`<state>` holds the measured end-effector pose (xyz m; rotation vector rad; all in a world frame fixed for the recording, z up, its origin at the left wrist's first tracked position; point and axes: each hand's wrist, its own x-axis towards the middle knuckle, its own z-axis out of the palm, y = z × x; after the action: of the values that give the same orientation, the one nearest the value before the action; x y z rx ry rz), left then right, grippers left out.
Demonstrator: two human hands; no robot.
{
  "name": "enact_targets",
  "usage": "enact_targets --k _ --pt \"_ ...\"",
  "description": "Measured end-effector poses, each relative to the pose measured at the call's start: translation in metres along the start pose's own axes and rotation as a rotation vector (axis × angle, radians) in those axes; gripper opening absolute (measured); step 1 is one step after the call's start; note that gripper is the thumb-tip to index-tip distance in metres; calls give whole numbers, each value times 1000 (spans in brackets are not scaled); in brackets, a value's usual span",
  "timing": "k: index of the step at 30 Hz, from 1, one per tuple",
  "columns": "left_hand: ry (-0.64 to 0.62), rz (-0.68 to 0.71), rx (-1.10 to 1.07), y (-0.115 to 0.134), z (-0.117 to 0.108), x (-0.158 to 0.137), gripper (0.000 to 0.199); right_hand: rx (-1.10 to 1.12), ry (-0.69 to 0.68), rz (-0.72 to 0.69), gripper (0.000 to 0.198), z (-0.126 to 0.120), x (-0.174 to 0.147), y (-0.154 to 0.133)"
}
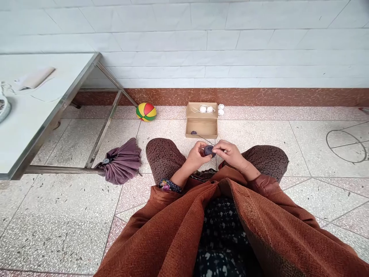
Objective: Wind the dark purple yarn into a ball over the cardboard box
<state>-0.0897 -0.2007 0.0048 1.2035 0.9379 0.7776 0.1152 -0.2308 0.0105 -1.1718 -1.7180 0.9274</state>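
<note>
My left hand (197, 156) is closed around a small dark grey-purple ball of yarn (208, 150), held in front of my lap between my knees. My right hand (229, 153) is at the ball's right side, thumb and fingers pinched together on the yarn. A thin dark strand (204, 137) runs from the open cardboard box (201, 135) up to my hands. Inside the box, at its front left, sits another small dark ball (193, 132). White yarn balls (206, 109) lie in the raised lid part, with loose white thread.
More white balls (221, 109) sit right of the box by the wall. A colourful ball (146, 112) and a folded purple umbrella (122, 161) are on the floor at left, beside a metal-framed table (66, 88). A round wire stand (346, 146) is at right.
</note>
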Motion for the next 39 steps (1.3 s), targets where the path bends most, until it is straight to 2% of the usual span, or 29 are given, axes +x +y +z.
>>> enact_targets --k 3,5,7,9,12,14,16,19,22,24,25,27,29,31,33,35,37,39 --pt "-193 -3 -124 4 3 -5 52 0 146 56 34 3 1 12" --pt "-226 -12 -277 5 4 -6 55 10 199 118 39 12 -2 22" --pt "-162 -29 -404 4 2 -5 58 6 174 159 44 22 -7 29" --pt "-41 -37 -428 0 0 -1 58 5 65 140 46 29 -12 29" --pt "147 -4 -258 -7 -3 4 52 17 -96 52 41 28 -13 17" --pt "186 20 -109 -9 -3 5 49 7 -119 6 38 20 -8 8" --pt "142 21 -20 -8 -2 4 49 -27 -86 -22 35 10 0 3" --pt "-18 -10 -29 -3 2 0 50 -67 8 -14 35 1 12 9" --pt "-146 -40 -178 0 4 -4 50 -43 124 62 38 6 12 26" --pt "-156 -59 -337 -2 4 -4 51 -31 163 127 41 15 4 36" --pt "-136 -61 -406 -4 3 -3 53 -31 144 145 42 20 -1 39" --pt "-48 -37 -464 -9 0 0 54 -23 15 123 43 28 -9 39" --pt "74 8 -389 -15 -2 5 53 -3 -140 50 40 29 -13 32" --pt "135 30 -247 -20 -5 8 52 8 -184 -7 34 25 -9 23" --pt "87 19 -133 -22 -5 8 52 -12 -84 -16 30 16 -2 19" --pt "-35 -6 -83 -21 -5 6 52 -49 50 9 29 10 5 22" --pt "-146 -23 -109 -21 -3 3 53 -80 134 61 30 10 6 32" --pt "-162 -15 -210 -22 -3 2 54 -99 140 119 33 17 0 44"
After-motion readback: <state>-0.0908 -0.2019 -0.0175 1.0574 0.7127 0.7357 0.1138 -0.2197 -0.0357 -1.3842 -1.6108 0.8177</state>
